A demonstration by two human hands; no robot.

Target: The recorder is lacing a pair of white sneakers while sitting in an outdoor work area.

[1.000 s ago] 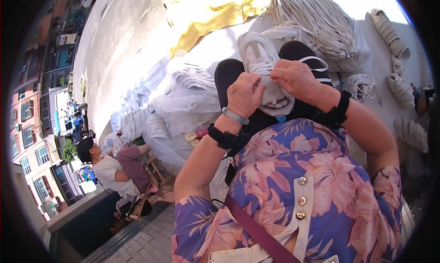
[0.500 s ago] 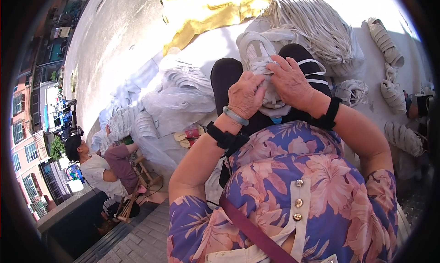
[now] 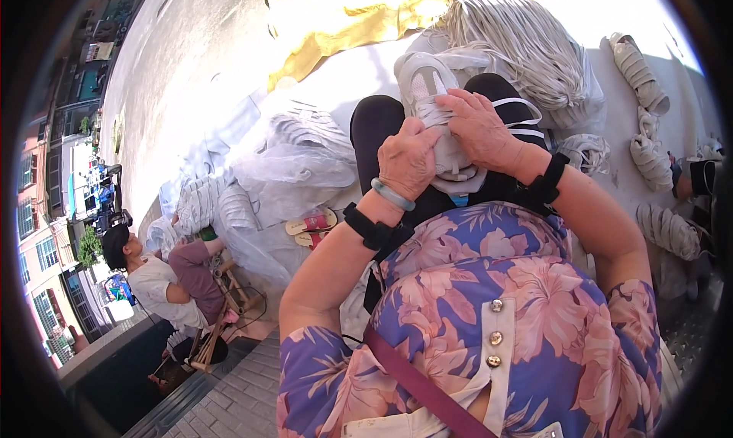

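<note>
A light grey and white sneaker point(image 3: 424, 79) rests between my black-clad knees, toe pointing away from me. My left hand point(image 3: 410, 154) is closed at the sneaker's left edge, its fingertips tucked against the lacing. Across the tongue and eyelets reaches my right hand point(image 3: 482, 130), fingers bent and closed on the lacing. A white shoelace point(image 3: 518, 102) loops out to the right over my right knee, beyond that hand. What exactly the fingertips pinch is partly hidden by the hands.
A thick bundle of white laces point(image 3: 527, 41) lies ahead right, near yellow sheeting point(image 3: 336, 33). More pale shoes point(image 3: 640, 72) line the right. Clear plastic bags point(image 3: 294, 163) and sandals point(image 3: 311, 223) lie left. Another person point(image 3: 164, 285) sits on a wooden seat at far left.
My right hand has shifted slightly left over the sneaker's lacing, its fingers drawn closer to my left hand. The left hand stays nearly in place.
</note>
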